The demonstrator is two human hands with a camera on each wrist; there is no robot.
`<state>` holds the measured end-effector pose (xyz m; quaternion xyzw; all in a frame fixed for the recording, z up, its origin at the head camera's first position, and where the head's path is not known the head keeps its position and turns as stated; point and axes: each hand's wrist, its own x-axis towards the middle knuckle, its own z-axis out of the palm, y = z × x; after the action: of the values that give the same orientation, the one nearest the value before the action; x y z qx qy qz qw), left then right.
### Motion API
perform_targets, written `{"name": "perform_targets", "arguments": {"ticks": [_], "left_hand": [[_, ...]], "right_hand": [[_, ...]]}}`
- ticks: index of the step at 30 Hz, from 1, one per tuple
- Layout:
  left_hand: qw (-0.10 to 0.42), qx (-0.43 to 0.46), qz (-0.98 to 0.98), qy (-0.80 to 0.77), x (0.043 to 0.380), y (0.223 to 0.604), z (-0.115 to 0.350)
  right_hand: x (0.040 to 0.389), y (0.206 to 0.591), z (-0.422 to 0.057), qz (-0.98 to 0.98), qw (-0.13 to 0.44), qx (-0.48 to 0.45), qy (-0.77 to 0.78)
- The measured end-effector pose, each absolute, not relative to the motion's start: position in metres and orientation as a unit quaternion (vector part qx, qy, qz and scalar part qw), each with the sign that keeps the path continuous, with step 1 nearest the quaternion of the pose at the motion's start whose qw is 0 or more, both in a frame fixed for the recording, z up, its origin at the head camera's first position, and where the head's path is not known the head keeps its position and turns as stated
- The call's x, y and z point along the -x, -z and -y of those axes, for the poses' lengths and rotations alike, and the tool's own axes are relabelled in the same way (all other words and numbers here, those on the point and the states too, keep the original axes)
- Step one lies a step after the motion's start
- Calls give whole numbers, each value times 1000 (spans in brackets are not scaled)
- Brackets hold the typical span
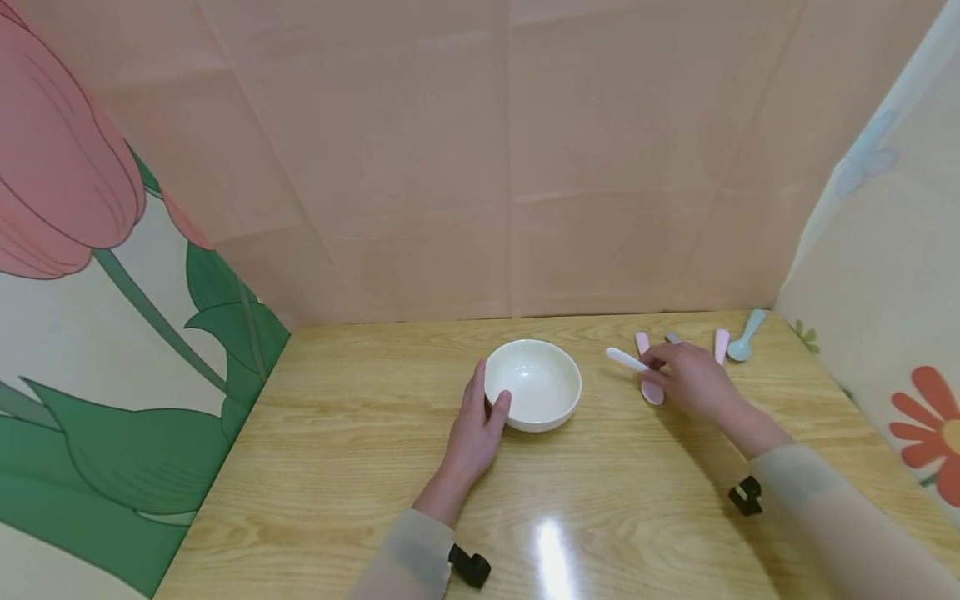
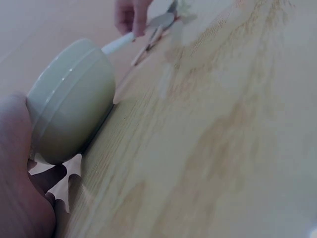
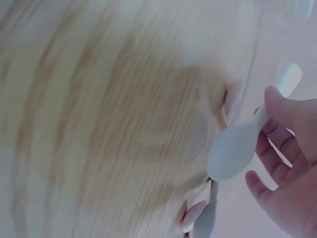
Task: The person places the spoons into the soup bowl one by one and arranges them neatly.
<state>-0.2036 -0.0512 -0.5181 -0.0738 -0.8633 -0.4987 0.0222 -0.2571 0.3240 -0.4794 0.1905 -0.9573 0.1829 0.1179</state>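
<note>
A white bowl [image 1: 533, 385] stands upright on the wooden table. My left hand [image 1: 477, 429] grips its left side, thumb at the rim and fingers against the outer wall. To the right, my right hand [image 1: 692, 379] pinches a white spoon [image 3: 233, 151] by its handle between thumb and fingers. That handle points left toward the bowl in the head view. Close below the held spoon lies a pink spoon [image 1: 652, 393]. A grey spoon [image 1: 672, 337] is mostly hidden behind the right hand.
Beyond the right hand, another pink spoon [image 1: 722, 343] and a light blue spoon [image 1: 741, 348] lie near the back right corner of the table [image 1: 337, 467]. A pinkish backdrop [image 1: 420, 167] rises behind the table, with flower-printed panels at both sides.
</note>
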Motion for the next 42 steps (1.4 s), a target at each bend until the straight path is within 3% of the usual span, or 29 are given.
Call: {"name": "perform_targets", "arguments": {"ticks": [8,28,42], "left_hand": [[24,72,865,496,204,519,52],[25,72,866,494,204,518,52],[47,85,863,495,204,519,52]], "right_hand": [[254,468,-319,948,29,-128,-291],[250,449,-294,912,-27,-83,-401],[251,441,-278,888,-23,-88,-451]]}}
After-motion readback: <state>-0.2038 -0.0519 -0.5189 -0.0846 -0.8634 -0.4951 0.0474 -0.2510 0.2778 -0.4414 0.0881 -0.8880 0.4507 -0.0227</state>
